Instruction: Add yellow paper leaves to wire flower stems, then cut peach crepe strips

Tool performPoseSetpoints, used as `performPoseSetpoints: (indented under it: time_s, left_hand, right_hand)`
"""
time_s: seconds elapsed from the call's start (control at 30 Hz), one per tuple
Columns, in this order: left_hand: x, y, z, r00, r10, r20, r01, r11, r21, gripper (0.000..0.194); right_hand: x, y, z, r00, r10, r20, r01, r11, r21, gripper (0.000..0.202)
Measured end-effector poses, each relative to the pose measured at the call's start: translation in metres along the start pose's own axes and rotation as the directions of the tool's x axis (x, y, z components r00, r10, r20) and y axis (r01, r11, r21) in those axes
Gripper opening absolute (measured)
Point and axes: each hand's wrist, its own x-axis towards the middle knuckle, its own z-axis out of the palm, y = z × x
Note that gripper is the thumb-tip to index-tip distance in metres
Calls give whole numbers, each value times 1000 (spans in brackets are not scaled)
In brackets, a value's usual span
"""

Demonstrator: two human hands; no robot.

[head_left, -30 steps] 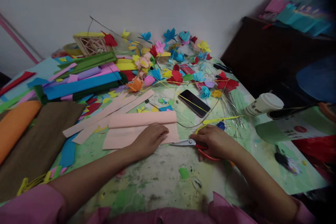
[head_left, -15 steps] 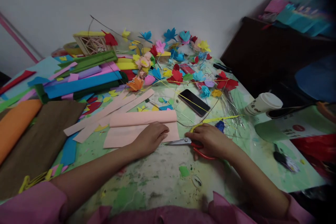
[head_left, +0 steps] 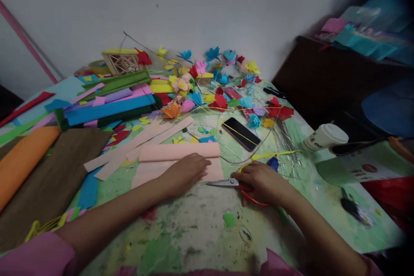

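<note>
A partly rolled sheet of pale pink crepe paper (head_left: 179,152) lies across the middle of the table. My left hand (head_left: 189,171) rests palm down on its flat part, fingers stretched toward the right edge. Just right of the paper, my right hand (head_left: 260,181) is closed around the red handles of a pair of scissors (head_left: 223,183), the blades pointing left beneath the left fingertips. The blades look closed. Some of the handle is hidden under the right fingers. Cut pale pink strips (head_left: 129,146) lie left of the roll.
Paper flowers (head_left: 220,101) on wires crowd the back, near a phone (head_left: 241,133). Coloured crepe paper (head_left: 110,110) and a brown sheet (head_left: 61,168) lie left. A paper cup (head_left: 325,136), thin wires (head_left: 286,138) and a green bag (head_left: 359,164) are at the right.
The view has tilted up slightly, so the table sits lower in the picture. My left fingers look a little straighter on the paper. The right hand stays on the scissors.
</note>
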Motion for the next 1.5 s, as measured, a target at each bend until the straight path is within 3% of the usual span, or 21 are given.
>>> performPoseSetpoints:
  time_s: [0.1,0.27,0.63,0.93,1.13,1.37,1.5]
  left_hand:
    - [-7,-12,-8,996,92,11,-93,977,194,36]
    - [-15,-31,4,997,50,-56,-26,933,359,46]
    - [-13,-32,10,996,42,-72,-17,947,320,48]
    - [-12,-32,10,997,40,-67,-16,947,322,47]
    - [-12,-33,12,997,40,-70,-16,949,313,47]
    - [-12,-34,12,996,53,-74,-28,951,309,47]
    - [-12,-36,14,995,60,-83,-31,950,312,48]
  right_hand:
    - [1,-1,-1,1000,13,-4,-13,1000,-6,29]
    - [2,-7,-3,1000,29,-5,-29,999,17,32]
    - [14,-16,-5,999,35,20,-37,997,62,54]
    - [10,-19,-1,1000,8,7,-8,999,-33,25]
    - [16,-23,-2,1000,7,-6,-7,999,-40,35]
    - [25,-28,0,1000,-2,11,3,999,-53,21]
    - [25,-30,-2,999,-25,30,27,998,-57,28]
